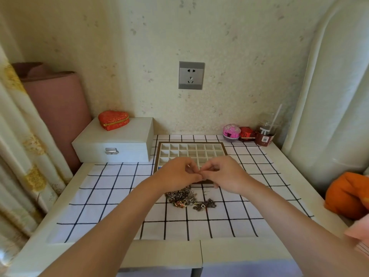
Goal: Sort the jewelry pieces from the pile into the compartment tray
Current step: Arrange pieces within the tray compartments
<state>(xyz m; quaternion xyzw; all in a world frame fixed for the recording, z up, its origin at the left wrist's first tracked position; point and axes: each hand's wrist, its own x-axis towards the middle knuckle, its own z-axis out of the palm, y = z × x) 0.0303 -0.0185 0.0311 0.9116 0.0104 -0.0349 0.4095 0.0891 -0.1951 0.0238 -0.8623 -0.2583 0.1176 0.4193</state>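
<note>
Left hand [178, 173] and right hand [224, 174] together pinched a tiny piece [200, 172]. Next, probably, a vacant cell in the tray [191, 143] just beyond them.

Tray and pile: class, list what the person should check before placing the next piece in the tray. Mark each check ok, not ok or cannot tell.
1. Grip: left hand and right hand both pinch a small piece where their fingertips meet: ok.
2. Kind of piece: too small to make out: cannot tell.
3. Piece free of the pile, which lies on the cloth in front of the tray: cannot tell.
4. Tray in reach: the hands are over its near edge: ok.
5. Free compartments: the far rows look empty: ok.
6. Near compartments: hidden by the hands: cannot tell.
</note>
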